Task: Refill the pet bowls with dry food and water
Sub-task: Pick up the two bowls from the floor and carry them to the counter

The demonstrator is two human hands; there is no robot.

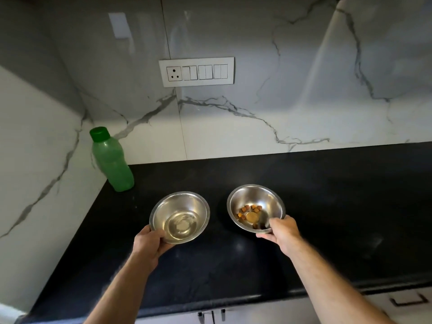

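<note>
- Your left hand point(149, 242) holds the left steel bowl point(180, 217) at its near rim, thumb over the lip and fingers curled beneath. The bowl sits at or just above the black counter point(327, 206); contact cannot be confirmed.
- The left steel bowl appears to hold a shallow pool of clear liquid at the bottom, far from full.
- Your right hand point(281, 231) pinches the near rim of the right steel bowl point(256, 209), thumb inside the lip. This bowl is tilted towards you and looks lifted off the counter.
- The right steel bowl holds only a few brown and orange kibble pieces point(250, 211), gathered on the low side.
- The green bottle point(111, 160) stands capped and upright in the back left corner, well apart from both bowls. No food container is in view.
- Risk: the tilt on the right steel bowl, held by a rim pinch alone, could let kibble slide out over the near lip if the angle increases.
- Risk: polished steel gripped at one edge may rotate in your fingers; set it down flat before releasing.
- Risk: any jolt to the left steel bowl would slop liquid onto the counter, and a wet base would skid on that glossy surface.
- Risk: both hands are occupied, so the bottle cannot be uncapped until a bowl is released.
- Judgement: refilling has not begun; both bowls remain nearly empty.
</note>
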